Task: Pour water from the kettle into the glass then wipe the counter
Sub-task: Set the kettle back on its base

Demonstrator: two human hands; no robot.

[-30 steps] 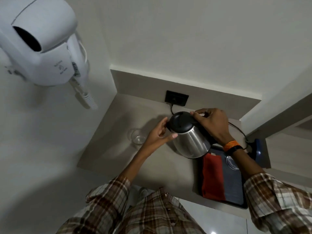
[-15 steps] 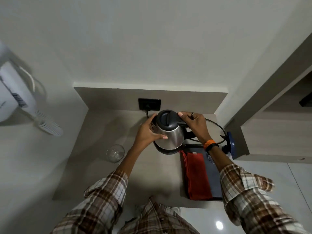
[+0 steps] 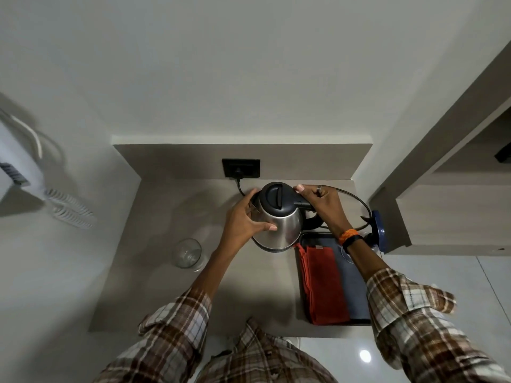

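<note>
A steel kettle with a black lid stands upright near the back of the grey counter. My left hand is pressed around its left side. My right hand is closed on its black handle at the right. A clear glass stands on the counter to the left, apart from the kettle and both hands. A folded red cloth lies on a dark tray to the right of the kettle.
A black wall socket holds the kettle's plug, and its cord loops behind my right hand. A blue object stands at the tray's far right. A wall-mounted white device with a coiled cord hangs at the left.
The view has swung right and down. The kettle went from tilted to upright, closer to the socket. Both hands have stayed on it. The glass has not moved.
</note>
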